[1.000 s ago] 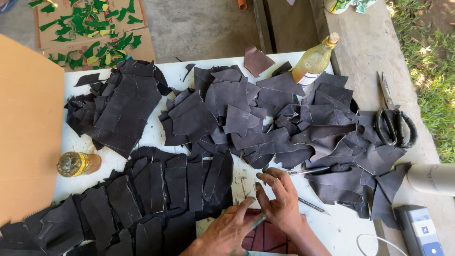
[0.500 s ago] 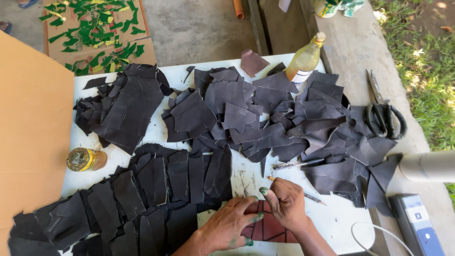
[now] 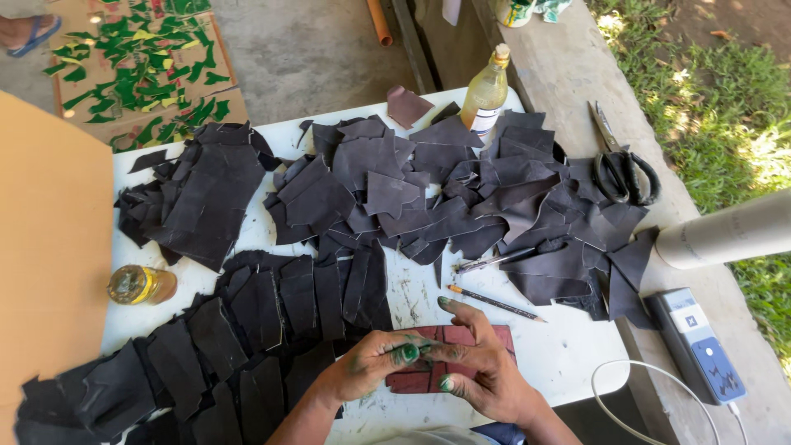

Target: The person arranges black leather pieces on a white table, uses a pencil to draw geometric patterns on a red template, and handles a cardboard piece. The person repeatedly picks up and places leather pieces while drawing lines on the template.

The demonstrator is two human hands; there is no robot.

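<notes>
Tall yellowish bottle [image 3: 484, 92] at table's far edge: pale label on lower body, tan cap. Small jar [image 3: 140, 285] lying on its side at table's left, beside brown board: yellow label band, gold-coloured lid. Grey-and-blue flat device [image 3: 697, 344] on ledge right of table: white label patch at upper end, blue panel below, white cable attached. No signs visible.

There is one camera, worn on the person's head. It looks almost straight down at the white worktop [image 3: 568, 354] from close above. The hands sit at the bottom edge. The far ground and grass [image 3: 725, 91] show along the top and right.
</notes>
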